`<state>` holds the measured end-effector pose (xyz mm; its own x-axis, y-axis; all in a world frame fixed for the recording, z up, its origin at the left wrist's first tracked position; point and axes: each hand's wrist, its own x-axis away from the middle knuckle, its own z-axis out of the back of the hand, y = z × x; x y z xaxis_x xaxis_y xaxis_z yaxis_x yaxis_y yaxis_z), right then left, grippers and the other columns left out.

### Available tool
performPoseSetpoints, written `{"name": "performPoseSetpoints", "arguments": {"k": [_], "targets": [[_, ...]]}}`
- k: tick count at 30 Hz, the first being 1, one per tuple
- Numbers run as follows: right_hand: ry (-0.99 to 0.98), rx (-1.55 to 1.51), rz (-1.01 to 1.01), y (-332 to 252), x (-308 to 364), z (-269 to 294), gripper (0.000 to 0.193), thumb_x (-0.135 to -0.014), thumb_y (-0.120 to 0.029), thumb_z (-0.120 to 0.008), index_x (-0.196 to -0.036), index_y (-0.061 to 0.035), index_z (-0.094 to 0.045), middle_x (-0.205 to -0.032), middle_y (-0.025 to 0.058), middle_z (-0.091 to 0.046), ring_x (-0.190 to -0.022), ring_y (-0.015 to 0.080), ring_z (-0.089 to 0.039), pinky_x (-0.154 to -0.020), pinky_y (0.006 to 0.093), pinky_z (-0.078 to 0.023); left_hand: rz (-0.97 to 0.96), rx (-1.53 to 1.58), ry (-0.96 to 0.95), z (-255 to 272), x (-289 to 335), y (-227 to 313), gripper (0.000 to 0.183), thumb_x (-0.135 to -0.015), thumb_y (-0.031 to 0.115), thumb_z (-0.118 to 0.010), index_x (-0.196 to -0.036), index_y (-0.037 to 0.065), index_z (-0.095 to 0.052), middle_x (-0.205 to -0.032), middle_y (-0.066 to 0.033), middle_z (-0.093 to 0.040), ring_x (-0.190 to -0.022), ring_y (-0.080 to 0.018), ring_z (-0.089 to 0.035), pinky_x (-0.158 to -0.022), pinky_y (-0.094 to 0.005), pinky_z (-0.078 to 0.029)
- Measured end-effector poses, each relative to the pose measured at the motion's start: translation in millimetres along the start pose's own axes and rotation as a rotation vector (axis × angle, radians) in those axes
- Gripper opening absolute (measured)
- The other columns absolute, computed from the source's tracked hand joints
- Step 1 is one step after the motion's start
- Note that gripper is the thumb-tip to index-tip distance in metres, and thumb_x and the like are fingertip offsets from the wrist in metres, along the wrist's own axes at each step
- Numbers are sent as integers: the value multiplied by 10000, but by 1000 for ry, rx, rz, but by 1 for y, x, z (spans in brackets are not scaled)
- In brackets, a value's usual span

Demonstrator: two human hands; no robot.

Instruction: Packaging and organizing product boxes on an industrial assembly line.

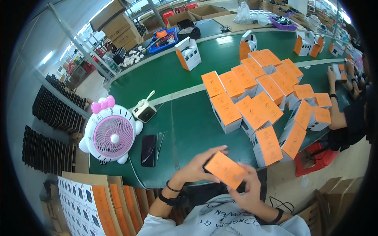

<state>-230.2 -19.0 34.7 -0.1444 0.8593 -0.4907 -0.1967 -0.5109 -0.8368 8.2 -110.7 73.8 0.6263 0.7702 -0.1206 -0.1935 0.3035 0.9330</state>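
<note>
above a shirt (193,221) printed with dark lettering, an orange-topped box (225,170) bearing small dark marks is held at the near table edge, its left end gripped by a half-curled left hand (200,166), its right by a half-closed right hand (248,188). between nine and ten o'clock of it, a dark phone (148,151) is passed before a pink-and-white fan (114,137) inked with handwritten characters. toward one, similarly marked boxes (270,87) are massed on the green table (193,126).
</note>
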Motion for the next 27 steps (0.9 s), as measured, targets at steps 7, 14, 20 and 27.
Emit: {"name": "performPoseSetpoints", "arguments": {"k": [7,14,20,27], "targets": [[-194,-176,-182,30,-51,-27,826,-756,-49,-874,-1459,-24,-441,-1393,223,-523,-1334,374,-539,-1096,499,-458,-102,-687,126,12,8,54,780,-737,412,-919,-1386,82,-642,-1305,-107,-683,-1203,-314,-635,-1076,-441,-440],[-320,118,-138,37,-58,-30,917,-708,-164,-924,-1477,-22,-445,-1324,233,-577,-1272,432,-563,-1066,481,-457,57,-578,188,42,28,59,678,-751,367,-915,-1315,67,-687,-1259,-140,-700,-1157,-333,-662,-1015,-423,-516],[-260,-166,-117,31,-79,-30,1061,-710,-251,-980,-1544,-28,-364,-1353,238,-619,-1286,367,-614,-1101,436,-484,-113,-876,132,38,23,65,595,-808,358,-873,-1271,36,-685,-1211,-139,-707,-1047,-324,-711,-888,-405,-598],[-220,-299,-88,43,-84,-35,1061,-731,-193,-979,-1556,-34,-330,-1337,269,-632,-1228,351,-669,-1070,431,-538,-182,-1111,60,39,15,62,479,-914,330,-776,-1237,-2,-657,-1179,-192,-709,-1035,-334,-736,-880,-410,-625]]}}
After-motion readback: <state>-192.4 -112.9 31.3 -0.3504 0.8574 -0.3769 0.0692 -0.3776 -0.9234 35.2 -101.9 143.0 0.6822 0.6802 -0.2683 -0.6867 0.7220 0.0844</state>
